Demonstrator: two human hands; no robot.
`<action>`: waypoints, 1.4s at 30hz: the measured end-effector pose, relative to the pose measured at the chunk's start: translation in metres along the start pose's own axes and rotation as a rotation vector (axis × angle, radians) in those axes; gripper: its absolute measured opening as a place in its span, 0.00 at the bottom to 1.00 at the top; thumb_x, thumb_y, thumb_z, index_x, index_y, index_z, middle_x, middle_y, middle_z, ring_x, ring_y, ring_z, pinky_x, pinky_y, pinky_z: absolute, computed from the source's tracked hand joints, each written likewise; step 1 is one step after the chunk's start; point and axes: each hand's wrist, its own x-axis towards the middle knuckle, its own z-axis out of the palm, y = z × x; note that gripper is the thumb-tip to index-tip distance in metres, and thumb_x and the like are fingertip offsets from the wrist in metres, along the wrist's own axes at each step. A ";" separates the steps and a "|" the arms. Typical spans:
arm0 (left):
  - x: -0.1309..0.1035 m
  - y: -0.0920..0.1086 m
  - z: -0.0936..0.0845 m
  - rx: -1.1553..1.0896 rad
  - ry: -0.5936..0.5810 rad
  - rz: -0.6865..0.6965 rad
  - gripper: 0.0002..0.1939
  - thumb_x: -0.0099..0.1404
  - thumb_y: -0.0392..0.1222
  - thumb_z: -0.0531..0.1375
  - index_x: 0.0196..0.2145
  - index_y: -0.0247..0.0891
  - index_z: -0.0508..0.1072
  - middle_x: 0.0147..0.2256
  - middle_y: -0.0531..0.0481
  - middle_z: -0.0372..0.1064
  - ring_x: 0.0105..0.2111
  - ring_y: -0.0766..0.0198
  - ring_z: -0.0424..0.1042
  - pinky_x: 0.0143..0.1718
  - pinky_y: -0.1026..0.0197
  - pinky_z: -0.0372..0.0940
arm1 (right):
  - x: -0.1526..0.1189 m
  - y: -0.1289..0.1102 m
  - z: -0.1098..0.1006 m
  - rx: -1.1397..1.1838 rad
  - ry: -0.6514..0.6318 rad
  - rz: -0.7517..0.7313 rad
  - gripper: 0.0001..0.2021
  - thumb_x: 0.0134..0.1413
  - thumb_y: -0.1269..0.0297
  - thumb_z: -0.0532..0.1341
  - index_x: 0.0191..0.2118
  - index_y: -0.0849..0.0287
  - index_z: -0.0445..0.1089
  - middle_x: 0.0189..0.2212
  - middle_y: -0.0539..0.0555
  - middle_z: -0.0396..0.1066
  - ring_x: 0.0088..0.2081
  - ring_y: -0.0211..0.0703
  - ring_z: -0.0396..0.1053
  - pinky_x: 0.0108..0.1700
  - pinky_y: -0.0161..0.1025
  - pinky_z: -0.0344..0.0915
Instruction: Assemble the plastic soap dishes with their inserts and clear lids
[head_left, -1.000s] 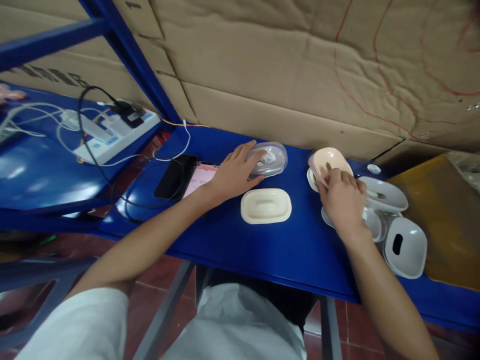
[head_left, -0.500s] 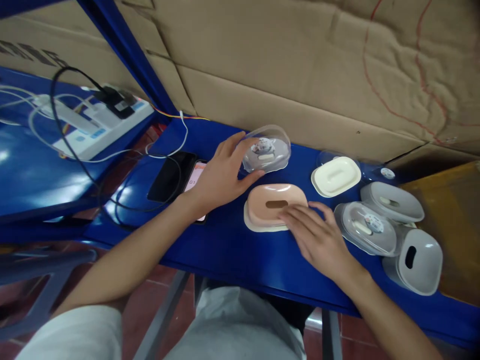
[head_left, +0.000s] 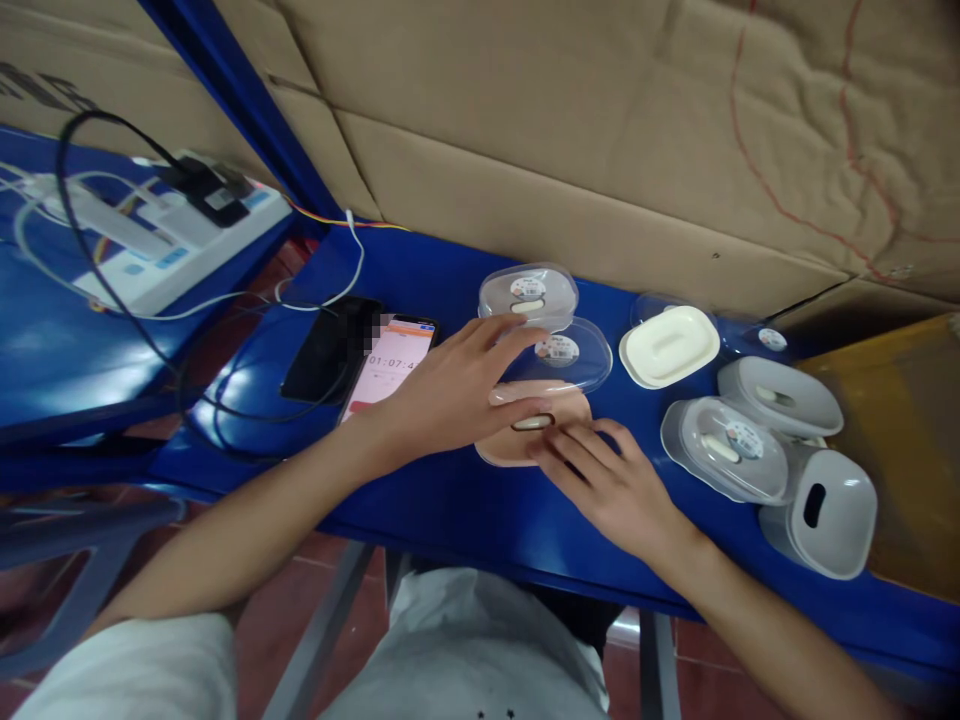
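A peach plastic box (head_left: 495,445) with a slot in its top lies on the blue table; a small cream piece (head_left: 531,423) shows in the slot. My left hand (head_left: 469,375) has its fingers and thumb around the left edge of a clear plastic cover (head_left: 589,355) with a round label. That cover tilts above the back of the peach box. My right hand (head_left: 600,480) rests at the box's right side, fingers bent and slightly apart, tips touching the top near the slot. Its thumb is hidden. Behind stands another clear cover (head_left: 495,295), labelled too.
To the right lie a cream lid (head_left: 669,350), a grey box under a clear cover (head_left: 739,455) and two more grey boxes (head_left: 851,505). A lit phone (head_left: 397,350) and a black phone (head_left: 319,360) lie left, near a power strip (head_left: 142,270) with cables. Cardboard (head_left: 562,140) lines the back.
My left hand has come forward from the back clear cover and now holds a separate one over the peach box. A cream piece now shows in the slot. The right hand stays beside the box.
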 end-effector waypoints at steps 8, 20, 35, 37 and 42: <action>-0.013 0.009 -0.005 0.010 -0.099 0.063 0.29 0.69 0.54 0.70 0.61 0.44 0.67 0.62 0.39 0.68 0.64 0.42 0.69 0.65 0.40 0.67 | -0.010 0.022 -0.021 0.149 0.312 0.090 0.14 0.71 0.65 0.65 0.59 0.54 0.76 0.49 0.55 0.82 0.51 0.50 0.79 0.55 0.49 0.74; -0.024 0.023 -0.004 0.077 -0.312 0.045 0.38 0.61 0.44 0.74 0.64 0.39 0.64 0.61 0.36 0.63 0.60 0.42 0.70 0.62 0.40 0.70 | -0.008 0.035 0.005 0.231 0.029 0.146 0.29 0.74 0.56 0.61 0.74 0.56 0.58 0.68 0.67 0.68 0.65 0.60 0.71 0.63 0.58 0.73; -0.018 0.011 0.036 0.260 -0.139 0.207 0.49 0.72 0.59 0.67 0.77 0.37 0.47 0.72 0.23 0.54 0.69 0.32 0.63 0.65 0.36 0.66 | -0.011 0.038 0.013 0.220 0.001 0.171 0.40 0.74 0.64 0.61 0.81 0.43 0.40 0.79 0.61 0.49 0.79 0.65 0.44 0.73 0.70 0.58; -0.017 0.010 0.041 0.284 -0.127 0.229 0.51 0.73 0.61 0.65 0.77 0.33 0.45 0.74 0.20 0.49 0.72 0.31 0.58 0.69 0.36 0.61 | -0.012 0.039 0.013 0.208 -0.001 0.187 0.41 0.74 0.65 0.61 0.81 0.41 0.38 0.79 0.60 0.49 0.80 0.66 0.43 0.73 0.71 0.58; -0.014 0.009 0.044 0.206 -0.121 0.219 0.51 0.72 0.64 0.65 0.77 0.34 0.47 0.74 0.24 0.51 0.74 0.35 0.56 0.69 0.38 0.61 | -0.011 0.037 0.014 0.262 -0.022 0.200 0.41 0.75 0.66 0.59 0.81 0.42 0.35 0.81 0.59 0.42 0.81 0.62 0.36 0.75 0.68 0.57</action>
